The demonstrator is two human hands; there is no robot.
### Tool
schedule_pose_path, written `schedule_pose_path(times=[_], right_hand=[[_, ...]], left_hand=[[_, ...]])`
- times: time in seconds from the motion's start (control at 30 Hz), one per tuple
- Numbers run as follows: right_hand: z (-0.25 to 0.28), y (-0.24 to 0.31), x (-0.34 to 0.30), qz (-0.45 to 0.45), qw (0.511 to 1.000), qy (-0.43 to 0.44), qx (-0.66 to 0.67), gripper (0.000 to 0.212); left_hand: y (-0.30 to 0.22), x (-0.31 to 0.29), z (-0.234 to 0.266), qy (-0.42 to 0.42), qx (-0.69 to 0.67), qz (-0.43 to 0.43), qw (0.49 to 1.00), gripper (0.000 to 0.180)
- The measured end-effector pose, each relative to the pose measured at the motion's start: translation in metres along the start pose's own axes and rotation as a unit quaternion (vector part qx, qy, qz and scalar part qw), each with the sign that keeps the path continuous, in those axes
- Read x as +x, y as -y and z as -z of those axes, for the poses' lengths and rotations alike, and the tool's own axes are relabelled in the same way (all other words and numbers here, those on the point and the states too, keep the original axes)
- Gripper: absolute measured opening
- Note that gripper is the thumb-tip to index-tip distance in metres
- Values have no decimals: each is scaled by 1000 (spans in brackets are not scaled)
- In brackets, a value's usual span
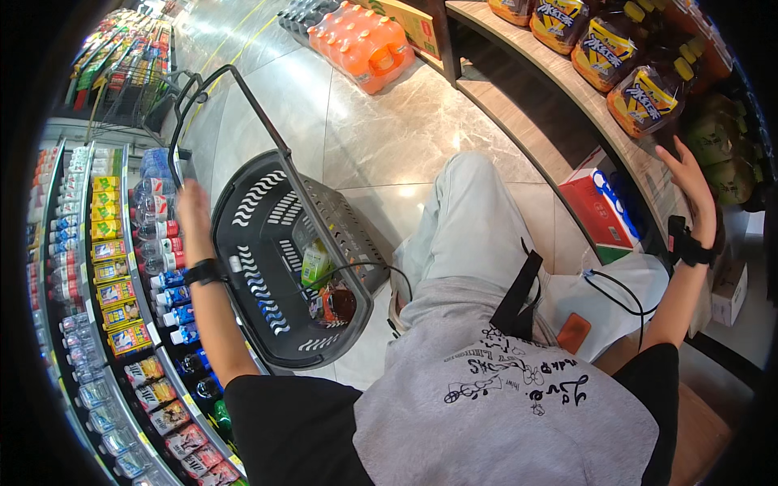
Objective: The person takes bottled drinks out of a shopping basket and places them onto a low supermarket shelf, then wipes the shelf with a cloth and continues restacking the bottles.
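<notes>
A dark grey shopping basket (pixel 340 324) stands on the floor at my left, its long black handle (pixel 261 111) raised. My left hand (pixel 193 215) is at the handle's left side, beside the rim; its fingers are blurred, so whether they grip is unclear. Inside the basket lie a green and white package (pixel 315 263) and a dark brown bottle or jar (pixel 338 305). My right hand (pixel 687 174) is raised by the right shelf with fingers apart and nothing in it. The nearest thing to it is a large bottle of brown drink (pixel 644 101) with a yellow cap.
Shelves of bottles and cartons (pixel 113 275) run along the left. Shrink-wrapped orange bottles (pixel 362 44) stand on the tiled floor ahead. A red box (pixel 596 212) sits low under the wooden shelf (pixel 559 65) at right. Another wire cart or basket (pixel 134 97) is at far left.
</notes>
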State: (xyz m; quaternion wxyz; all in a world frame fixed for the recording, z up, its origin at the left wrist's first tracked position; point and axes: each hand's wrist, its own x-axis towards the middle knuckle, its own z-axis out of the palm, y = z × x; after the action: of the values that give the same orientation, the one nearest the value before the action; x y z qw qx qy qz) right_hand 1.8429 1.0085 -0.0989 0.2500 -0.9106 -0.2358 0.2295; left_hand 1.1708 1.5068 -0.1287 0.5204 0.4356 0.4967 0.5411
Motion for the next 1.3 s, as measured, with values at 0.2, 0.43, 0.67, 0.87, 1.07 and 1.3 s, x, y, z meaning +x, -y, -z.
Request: schedule_pose_path(times=[0.2, 0.43, 0.67, 0.87, 1.07, 1.3], right_hand=[[3, 11, -46, 32, 997, 66, -24, 62], [-18, 33, -102, 30, 999, -13, 18, 52], [-52, 70, -122, 11, 994, -57, 90, 43], [-68, 115, -122, 136, 979, -26, 149, 46], [-80, 141, -131, 242, 935, 66, 251, 42], [-70, 147, -131, 318, 914, 98, 234, 39]], left_hand=[[151, -32, 23, 287, 389, 378, 789, 30], [273, -40, 27, 357, 431, 468, 684, 41], [343, -57, 36, 303, 369, 392, 786, 41], [366, -71, 60, 269, 366, 114, 883, 37], [268, -129, 20, 182, 544, -76, 816, 29], [64, -195, -41, 16, 529, -185, 828, 25]])
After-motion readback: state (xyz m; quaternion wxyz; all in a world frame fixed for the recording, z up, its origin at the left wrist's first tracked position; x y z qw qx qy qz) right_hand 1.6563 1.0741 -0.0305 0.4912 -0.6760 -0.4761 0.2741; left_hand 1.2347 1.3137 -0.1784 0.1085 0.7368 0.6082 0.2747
